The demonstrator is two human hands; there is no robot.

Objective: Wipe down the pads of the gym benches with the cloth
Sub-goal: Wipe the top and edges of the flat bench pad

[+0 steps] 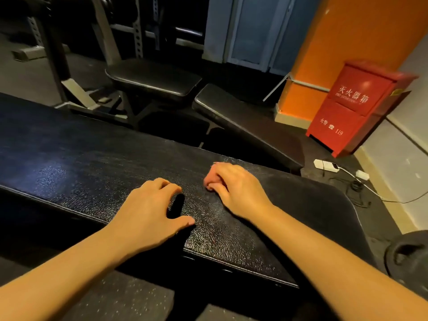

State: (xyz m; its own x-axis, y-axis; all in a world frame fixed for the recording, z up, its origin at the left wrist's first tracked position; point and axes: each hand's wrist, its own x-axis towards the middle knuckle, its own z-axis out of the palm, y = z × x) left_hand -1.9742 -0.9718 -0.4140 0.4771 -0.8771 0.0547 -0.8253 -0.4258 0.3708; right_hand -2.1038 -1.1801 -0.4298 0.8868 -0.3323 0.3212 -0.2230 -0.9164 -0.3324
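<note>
Though both on the pad (81,154) — left hand (148,212) half-open, right hand (234,188) curled.

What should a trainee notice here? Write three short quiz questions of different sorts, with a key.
1. True or false: the left hand and the right hand both touch the near bench pad.
2. Where does the red cabinet stand? A: on the near bench pad. B: on the floor beside the orange column. C: in the left corner of the picture.
3. Which hand is curled tight like a fist?

Key: 1 true; 2 B; 3 the right hand.
</note>
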